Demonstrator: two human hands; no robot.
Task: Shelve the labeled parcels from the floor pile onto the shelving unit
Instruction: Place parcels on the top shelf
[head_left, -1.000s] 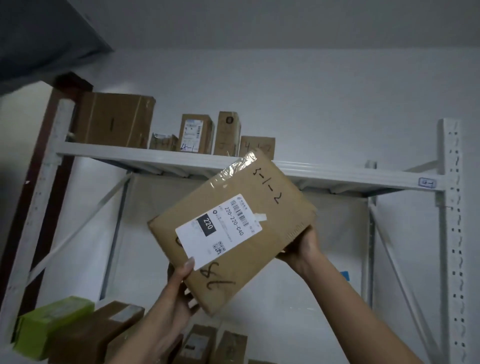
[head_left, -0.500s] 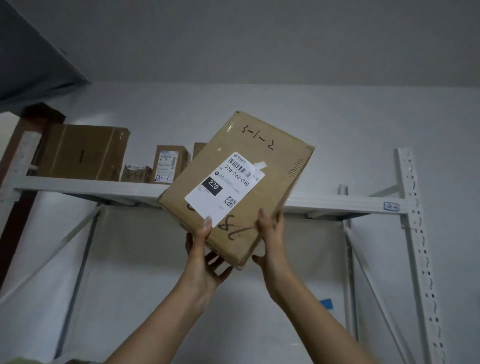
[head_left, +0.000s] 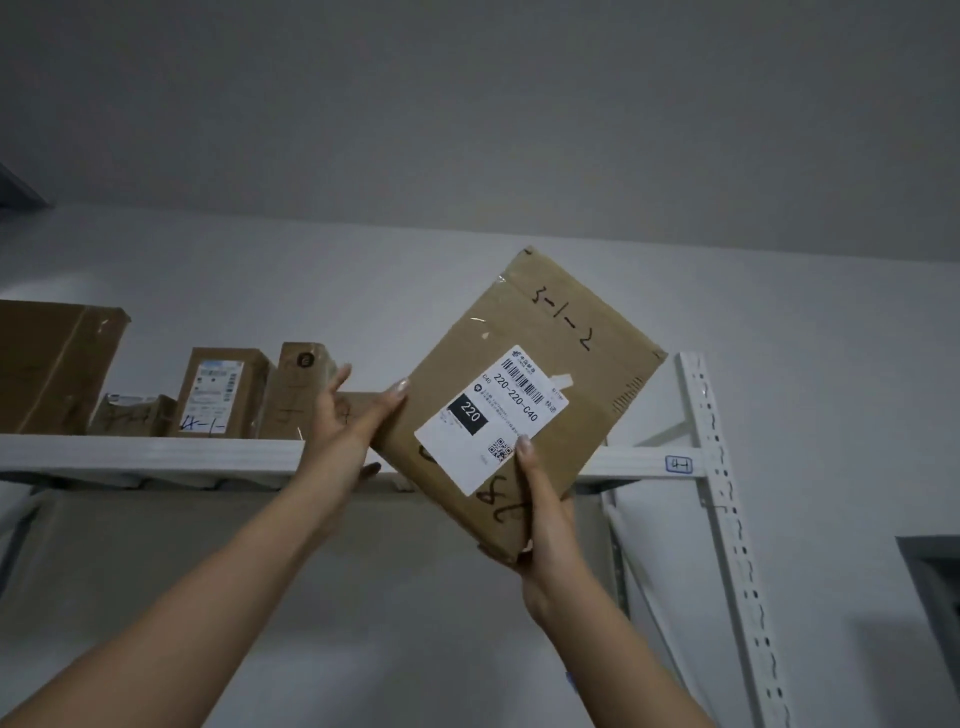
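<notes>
1. Brown cardboard parcel (head_left: 540, 332), just one, is up in front of the shelf (head_left: 150, 454) edge. It is tilted, with its top corner toward 1 o'clock. Its white label (head_left: 493, 415) reads 220-220-C40; the finer print is too small to read.
2. My right hand (head_left: 545, 530) grips the parcel's bottom corner at 6 o'clock, thumb on the label, fingers hidden behind.
3. My left hand (head_left: 348, 421) presses the edge at 9 o'clock. The digits I can see are straight; the rest are hidden.
4. Five boxes (head_left: 221, 392) stand on the shelf at 9 o'clock. The big box (head_left: 52, 364) is cut off by the frame, and one is nearly hidden behind my left hand.
5. One post (head_left: 717, 467) stands at 3 o'clock.
</notes>
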